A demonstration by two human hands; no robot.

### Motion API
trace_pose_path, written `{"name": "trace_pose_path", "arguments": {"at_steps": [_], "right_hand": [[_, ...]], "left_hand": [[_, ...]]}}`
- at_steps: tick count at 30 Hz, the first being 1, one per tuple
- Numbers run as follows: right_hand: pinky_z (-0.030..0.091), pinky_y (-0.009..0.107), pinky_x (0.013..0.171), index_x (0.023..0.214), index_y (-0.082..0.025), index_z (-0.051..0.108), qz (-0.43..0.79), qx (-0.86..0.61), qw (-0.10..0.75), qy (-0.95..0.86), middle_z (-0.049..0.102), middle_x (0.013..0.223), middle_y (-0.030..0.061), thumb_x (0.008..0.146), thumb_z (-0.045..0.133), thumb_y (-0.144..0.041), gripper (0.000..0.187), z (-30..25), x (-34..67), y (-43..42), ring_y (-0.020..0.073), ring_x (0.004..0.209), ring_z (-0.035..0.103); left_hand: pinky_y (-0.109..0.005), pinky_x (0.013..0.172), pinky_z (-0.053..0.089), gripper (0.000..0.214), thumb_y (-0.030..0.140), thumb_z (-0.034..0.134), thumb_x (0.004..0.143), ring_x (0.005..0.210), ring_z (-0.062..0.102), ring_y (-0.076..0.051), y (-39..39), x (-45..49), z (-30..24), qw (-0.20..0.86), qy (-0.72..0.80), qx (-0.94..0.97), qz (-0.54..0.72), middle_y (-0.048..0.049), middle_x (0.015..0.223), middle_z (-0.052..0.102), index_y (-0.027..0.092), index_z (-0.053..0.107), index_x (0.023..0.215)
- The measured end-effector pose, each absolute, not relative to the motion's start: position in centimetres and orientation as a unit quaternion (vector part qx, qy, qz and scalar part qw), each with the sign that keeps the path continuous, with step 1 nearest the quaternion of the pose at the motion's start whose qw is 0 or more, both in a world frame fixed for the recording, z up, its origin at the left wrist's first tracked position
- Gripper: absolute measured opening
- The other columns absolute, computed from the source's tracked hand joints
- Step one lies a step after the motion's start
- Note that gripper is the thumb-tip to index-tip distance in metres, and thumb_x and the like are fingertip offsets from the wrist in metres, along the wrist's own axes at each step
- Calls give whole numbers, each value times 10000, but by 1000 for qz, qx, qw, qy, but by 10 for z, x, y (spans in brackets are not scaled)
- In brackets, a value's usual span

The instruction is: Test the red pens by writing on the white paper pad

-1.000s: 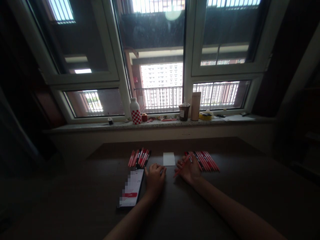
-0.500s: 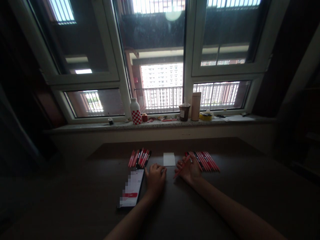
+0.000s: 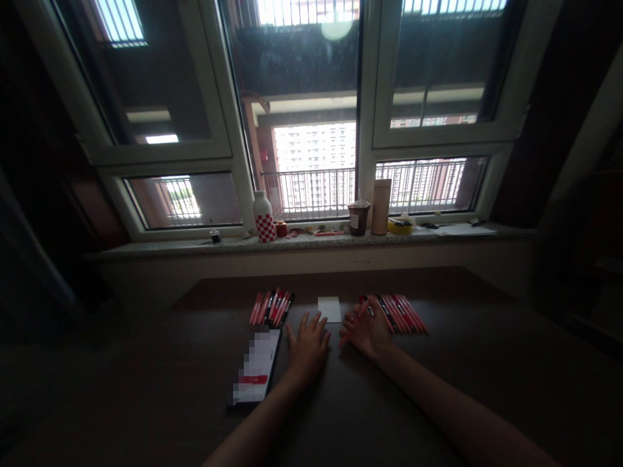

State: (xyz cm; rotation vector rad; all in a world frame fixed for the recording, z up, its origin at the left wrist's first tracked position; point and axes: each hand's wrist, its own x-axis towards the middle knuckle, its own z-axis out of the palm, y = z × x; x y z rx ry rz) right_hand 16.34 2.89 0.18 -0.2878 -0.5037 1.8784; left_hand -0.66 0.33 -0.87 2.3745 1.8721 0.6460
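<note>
My left hand [image 3: 308,345] lies palm down on the dark table with its fingers spread, holding nothing. Just beyond its fingertips is a small white square pad [image 3: 329,309]. In my right hand [image 3: 368,332] is a pink pen [image 3: 354,324], held slantwise with its lower end towards the table. Right beside that hand lies a row of pink, red and black pens [image 3: 402,314], partly hidden by it. Another group of similar pens [image 3: 271,307] lies at the left. A phone [image 3: 257,370] with a lit screen rests left of my left hand.
Behind the table [image 3: 438,281] runs a stone windowsill [image 3: 311,242]. On it stand a red-checked white bottle [image 3: 264,217], a brown drink cup [image 3: 359,218], a tan cylinder [image 3: 380,206] and a yellow tape roll [image 3: 400,226]. Large windows rise above.
My left hand has shifted slightly right and its fingers have spread and stretched forward towards the white pad. My right hand keeps the pen in nearly the same place.
</note>
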Motion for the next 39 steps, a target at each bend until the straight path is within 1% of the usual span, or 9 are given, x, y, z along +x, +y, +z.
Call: {"name": "trace_pose_path", "arguments": {"at_steps": [4,15,19,20,23,27,31,35,39], "right_hand": [[405,316,569,579,-212,486,791,-121,560,-211,486,563,-24,798,489,-592,439,0,164,31,139,519,428],[419,300,553,621,-206,497,782,-122,574,-211,505,572,-23,804,547,-530,376,2,164,32,131,513,451],[462,297,575,702,-190,571,764,-141,590,-220,545,602,-28,724,640,-240,88,-3,165,35,119,534,492],[477,296,580,736,-185,595,758,-156,595,-219,551,599,-33,681,647,-155,82,-5,165,37,116,536,502],[537,310,643,833,-184,637,721,-205,621,-228,577,617,-38,642,661,-36,243,-11,164,40,112,579,547],[592,379,713,858,-190,634,669,-225,657,-266,598,708,-26,662,746,-83,251,-16,161,43,125,669,586],[618,398,715,787,-199,600,622,-241,685,-291,570,749,-42,625,815,-162,273,-16,159,42,114,686,580],[613,347,659,716,-193,548,580,-262,699,-326,542,711,-57,580,850,-202,331,-14,158,42,110,646,591],[561,252,588,715,-202,529,544,-290,695,-371,535,663,-67,582,850,-230,348,-15,158,41,119,625,624]], "left_hand": [[-693,1087,20,431,385,324,929,1401,250,-265,3,-8,-11,19,601,776,192,-41,1429,464,315,454,1334],[-707,1073,57,315,329,368,921,1307,372,-252,1,-9,-11,13,599,770,218,-36,1279,585,294,573,1157],[-710,1059,86,289,335,409,902,1225,423,-258,1,-8,-10,2,604,766,220,-50,1208,605,287,589,1122],[-706,1059,95,288,338,417,897,1208,430,-260,0,-7,-9,1,606,764,220,-55,1193,607,283,592,1119],[-698,1058,113,286,341,435,883,1180,442,-266,0,-6,-8,-2,611,761,216,-64,1162,607,270,601,1105],[-690,1059,127,272,346,452,867,1174,444,-261,-1,-7,-8,2,617,758,211,-60,1150,598,267,602,1079],[-686,1063,123,248,340,461,859,1229,404,-264,1,-8,-9,21,620,754,216,-66,1243,562,262,598,1050],[-698,1062,98,211,323,468,859,1283,363,-265,3,-9,-11,33,614,757,221,-45,1252,569,268,595,1018],[-687,1063,114,203,326,467,863,1237,409,-256,2,-8,-9,25,615,756,221,-36,1183,601,277,605,1003]]}}
